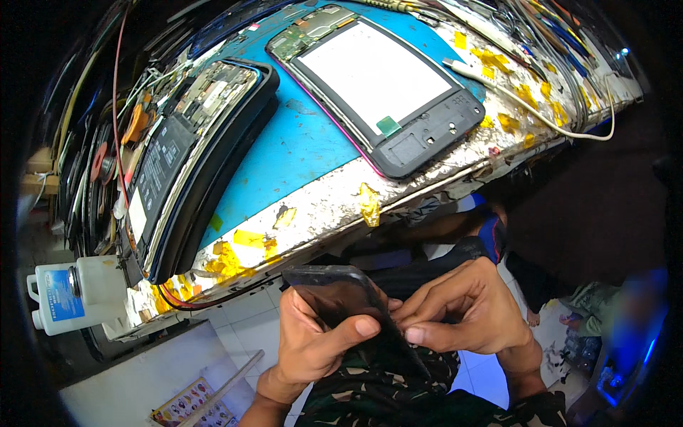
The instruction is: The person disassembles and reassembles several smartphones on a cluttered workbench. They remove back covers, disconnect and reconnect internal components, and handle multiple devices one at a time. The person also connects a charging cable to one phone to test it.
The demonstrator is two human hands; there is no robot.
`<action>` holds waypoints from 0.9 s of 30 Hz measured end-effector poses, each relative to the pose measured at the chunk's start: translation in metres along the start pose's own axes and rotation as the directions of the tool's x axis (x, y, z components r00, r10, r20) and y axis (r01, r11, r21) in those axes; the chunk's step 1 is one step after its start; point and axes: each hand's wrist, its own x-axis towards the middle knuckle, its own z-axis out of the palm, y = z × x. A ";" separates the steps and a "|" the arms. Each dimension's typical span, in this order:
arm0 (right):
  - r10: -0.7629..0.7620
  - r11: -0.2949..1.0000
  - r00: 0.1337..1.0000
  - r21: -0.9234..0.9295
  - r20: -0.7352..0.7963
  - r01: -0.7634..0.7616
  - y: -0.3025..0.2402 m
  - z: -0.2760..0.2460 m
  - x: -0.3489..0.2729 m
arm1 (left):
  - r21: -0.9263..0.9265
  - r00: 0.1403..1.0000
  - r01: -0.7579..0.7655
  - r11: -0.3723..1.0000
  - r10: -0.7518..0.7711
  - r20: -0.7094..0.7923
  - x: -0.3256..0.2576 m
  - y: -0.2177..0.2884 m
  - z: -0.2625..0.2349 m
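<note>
Over my lap, in front of the bench, my left hand (313,349) holds a dark smartphone (338,288) tilted up. Its thumb lies across the glossy face, and the fingers wrap behind. At the phone's right edge, my right hand (469,313) has thumb and fingertips pinched together. Whether something small sits in that pinch cannot be made out. Beyond the hands, an opened phone (420,139) lies on a blue mat (284,171), with a circuit board at its far end and a white panel in its middle.
On the bench's left stands a stack of phones (167,160), the top one opened. A white cable (533,110) curls over the right edge. Tools and wires crowd the back. A plastic jug (64,299) is at the left corner. Another person (633,320) is at the right.
</note>
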 end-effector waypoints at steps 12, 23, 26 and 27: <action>-0.135 0.991 0.990 -0.021 0.051 0.136 0.012 -0.013 -0.004 | 0.167 0.995 0.012 0.986 -0.027 0.093 0.004 0.000 -0.003; -0.187 0.982 0.982 -0.019 0.033 0.188 0.019 -0.020 -0.006 | 0.222 0.987 0.079 0.972 -0.108 0.121 0.006 0.003 -0.004; -0.204 0.979 0.978 -0.022 0.032 0.205 0.021 -0.021 -0.005 | 0.237 0.987 0.065 0.969 -0.098 0.129 0.006 0.002 -0.004; -0.180 0.983 0.983 -0.025 0.033 0.181 0.021 -0.021 -0.005 | 0.254 0.987 0.049 0.966 -0.086 0.139 0.007 0.002 -0.005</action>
